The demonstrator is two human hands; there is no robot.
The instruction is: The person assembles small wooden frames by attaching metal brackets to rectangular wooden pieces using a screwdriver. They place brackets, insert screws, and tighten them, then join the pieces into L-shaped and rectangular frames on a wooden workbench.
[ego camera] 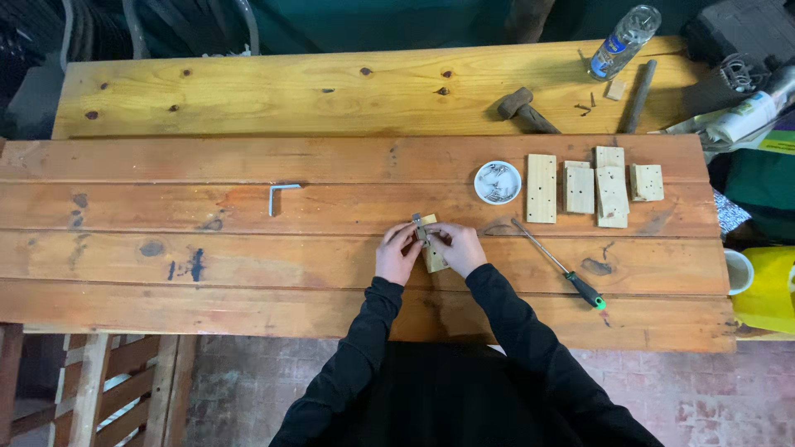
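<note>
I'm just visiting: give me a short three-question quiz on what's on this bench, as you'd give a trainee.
1. True or false: both hands, left hand and right hand, touch the wood block.
2. What lies left of the hands: A) hex key B) hammer C) bottle?
3. What tool lies right of the hands, with a green-tipped handle?

Key: 1 true; 2 A; 3 the screwdriver.

From my remote view, my hands point(429, 248) cover most of the small pale wooden block point(434, 258); the grey metal piece point(419, 226) on it is too small to identify. Contents of the round white dish point(498, 182) are unresolvable. The yellow plastic container point(766, 290) is cut off at the right edge.
</note>
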